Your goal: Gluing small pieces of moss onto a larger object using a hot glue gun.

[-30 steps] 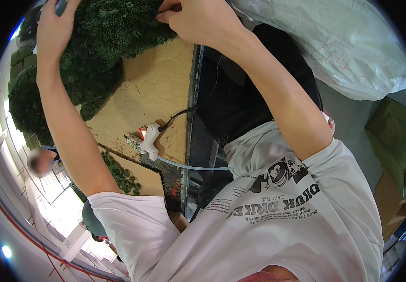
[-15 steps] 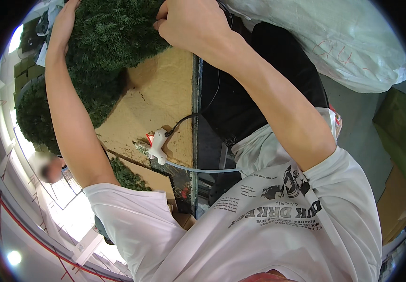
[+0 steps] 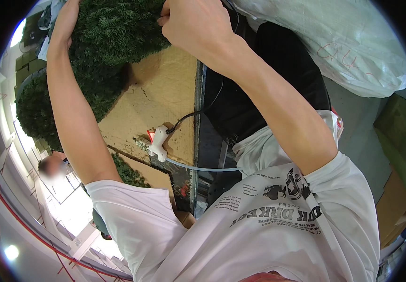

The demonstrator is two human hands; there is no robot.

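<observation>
A dense clump of dark green artificial foliage (image 3: pixel 113 33) fills the upper left, between my two hands. My left hand (image 3: pixel 66 21) lies along its left side, with the fingers cut off by the upper edge. At its right side my right hand (image 3: pixel 196 23) is closed, fingers curled toward the leaves; what they pinch, if anything, is hidden. Nearer to me, a white hot glue gun (image 3: pixel 158 143) with a red trigger rests on the tan tabletop (image 3: pixel 160 89). A long translucent glue stick (image 3: pixel 203 168) sticks out of it, and a black cord (image 3: pixel 186 115) runs off toward the upper right.
A second green clump (image 3: pixel 36 113) stands at the left. Below the glue gun lie a cardboard piece (image 3: pixel 153 171) and more greenery (image 3: pixel 127 173). A large white plastic sack (image 3: pixel 334 37) bulges at the upper right. Another person (image 3: pixel 52 167) is in the left background.
The view has shifted slightly. Both hands keep nearly the same places beside the foliage, and the glue gun still lies on the tabletop.
</observation>
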